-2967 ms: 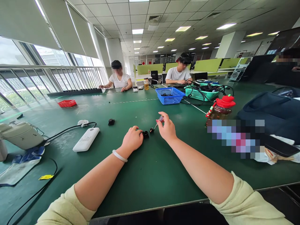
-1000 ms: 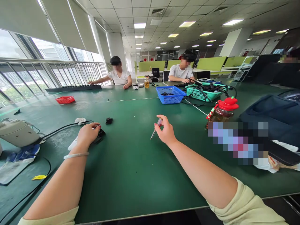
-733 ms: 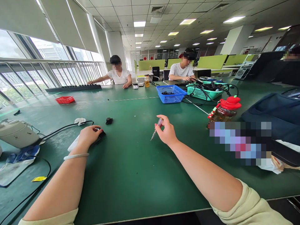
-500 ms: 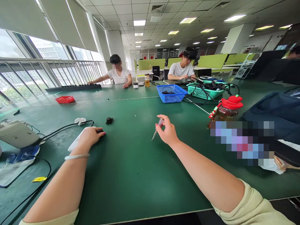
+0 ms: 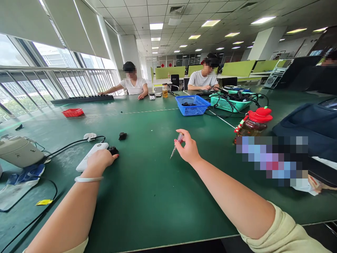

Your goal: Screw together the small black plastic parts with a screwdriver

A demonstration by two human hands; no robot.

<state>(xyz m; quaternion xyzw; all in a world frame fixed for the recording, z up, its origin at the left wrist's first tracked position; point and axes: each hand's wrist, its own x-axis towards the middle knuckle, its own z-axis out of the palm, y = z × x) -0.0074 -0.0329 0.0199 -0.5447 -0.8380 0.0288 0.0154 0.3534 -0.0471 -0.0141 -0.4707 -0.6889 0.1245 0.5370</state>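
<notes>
My right hand (image 5: 187, 147) pinches a slim screwdriver (image 5: 177, 144), its metal tip pointing down and left above the green table (image 5: 147, 203). At the left, my left hand (image 5: 101, 161) lies against a small black object (image 5: 113, 150), next to a white power bank (image 5: 91, 156) on the table. Its fingers are mostly hidden, so their grip cannot be made out. A second small black piece (image 5: 122, 136) lies farther back.
Blue basket (image 5: 193, 110) and green basket (image 5: 228, 104) with cables stand at the back; a red tray (image 5: 72, 112) lies back left. A red-lidded jar (image 5: 254, 123) and dark bag (image 5: 302, 130) are on the right. Two people sit across the table.
My left hand has shifted slightly down and toward me, so more of the black object and the white power bank shows. My right hand and the screwdriver have stayed nearly still.
</notes>
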